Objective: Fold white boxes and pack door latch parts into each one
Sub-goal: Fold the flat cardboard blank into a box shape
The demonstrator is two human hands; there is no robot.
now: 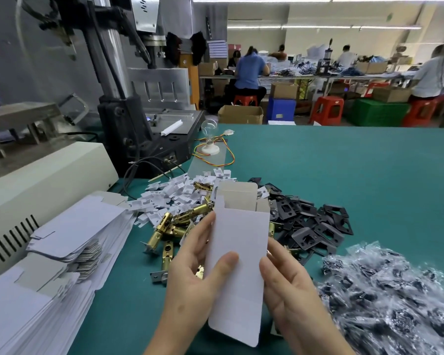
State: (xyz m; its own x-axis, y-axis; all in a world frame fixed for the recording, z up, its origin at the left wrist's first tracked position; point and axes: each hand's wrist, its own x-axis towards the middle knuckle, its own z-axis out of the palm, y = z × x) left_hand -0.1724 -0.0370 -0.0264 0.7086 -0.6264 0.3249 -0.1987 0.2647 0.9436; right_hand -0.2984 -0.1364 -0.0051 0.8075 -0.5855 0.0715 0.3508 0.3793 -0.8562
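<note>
White box (237, 254) between both hands

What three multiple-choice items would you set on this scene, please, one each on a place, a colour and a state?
1. Where does the stack of flat boxes lie, relative to the held box?
A) to its left B) to its right C) under it
2. What colour is the table?
A) red B) teal C) white
3. How are the held box's top flaps?
A) tucked shut B) standing open C) torn off

Key: 1 A, the stack lies beyond the left hand. 2 B, its bare surface is teal. 3 B, the flaps stand upright while the left hand and right hand hold the box.
</note>
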